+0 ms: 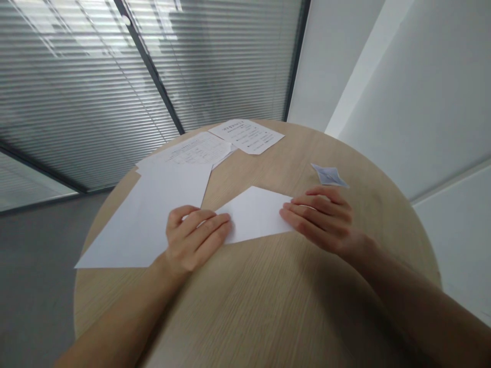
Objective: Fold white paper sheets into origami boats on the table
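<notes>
A folded piece of white paper (256,213) lies on the table in front of me, with a peak along its far edge. My left hand (195,236) grips its left corner, the fingers pressed together over it and the thumb mostly hidden. At the other end, my right hand (324,217) has its closed fingers on the right corner. Just beyond that hand is a small folded paper shape (330,176) with pointed tips. A large plain white sheet (153,214) spreads to the left, partly behind my left hand and wrist.
Printed sheets (249,136) lie at the far edge of the round wooden table (245,301), and more printed pages (192,151) sit partly under the plain sheet. Behind the table are a window with blinds (230,66) and a white wall (429,92).
</notes>
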{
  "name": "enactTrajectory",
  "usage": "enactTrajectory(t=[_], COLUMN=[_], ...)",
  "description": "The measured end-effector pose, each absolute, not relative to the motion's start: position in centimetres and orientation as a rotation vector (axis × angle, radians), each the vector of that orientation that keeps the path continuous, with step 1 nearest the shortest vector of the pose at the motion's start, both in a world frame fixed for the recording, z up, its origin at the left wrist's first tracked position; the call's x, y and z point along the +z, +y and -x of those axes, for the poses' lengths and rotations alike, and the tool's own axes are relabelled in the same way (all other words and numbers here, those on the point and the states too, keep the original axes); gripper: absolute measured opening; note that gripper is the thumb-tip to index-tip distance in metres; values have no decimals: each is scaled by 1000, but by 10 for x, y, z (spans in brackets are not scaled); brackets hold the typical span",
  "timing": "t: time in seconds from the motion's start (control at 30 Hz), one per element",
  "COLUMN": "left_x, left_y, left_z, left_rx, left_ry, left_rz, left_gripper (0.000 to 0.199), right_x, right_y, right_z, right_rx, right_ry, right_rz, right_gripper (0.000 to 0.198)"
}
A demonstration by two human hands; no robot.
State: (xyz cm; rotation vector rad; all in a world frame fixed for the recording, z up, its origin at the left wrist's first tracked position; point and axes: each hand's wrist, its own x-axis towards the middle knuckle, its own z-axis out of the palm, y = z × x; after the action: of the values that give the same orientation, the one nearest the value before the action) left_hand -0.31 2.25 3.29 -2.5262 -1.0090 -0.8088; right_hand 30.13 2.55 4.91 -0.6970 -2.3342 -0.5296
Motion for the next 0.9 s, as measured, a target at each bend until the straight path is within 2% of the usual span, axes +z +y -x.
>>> enactTrajectory(t=[0.1, 0.23, 0.4, 0.7, 0.9], left_x=[31, 24, 17, 14, 17], left_y=[41, 53, 53, 60, 61], left_z=[-4, -10, -7, 5, 6], left_rx=[-807, -658, -517, -747, -751], left_ry=[-565, -522, -633, -887, -1379], left_rz=[2408, 2560, 2712, 2997, 3075], left_gripper=[21, 27, 28, 24, 20], right_x=[30, 15, 8, 21, 32], right_y=[38, 43, 43, 42, 45], right_z=[-301, -297, -295, -295, -290], right_rx=[-589, -512, -242, 89, 244], right_ry=[-2359, -2546, -2789, -2765, -2637], right_rz=[551, 613, 831, 1205, 1552], right_gripper=[22, 21, 22, 21, 19])
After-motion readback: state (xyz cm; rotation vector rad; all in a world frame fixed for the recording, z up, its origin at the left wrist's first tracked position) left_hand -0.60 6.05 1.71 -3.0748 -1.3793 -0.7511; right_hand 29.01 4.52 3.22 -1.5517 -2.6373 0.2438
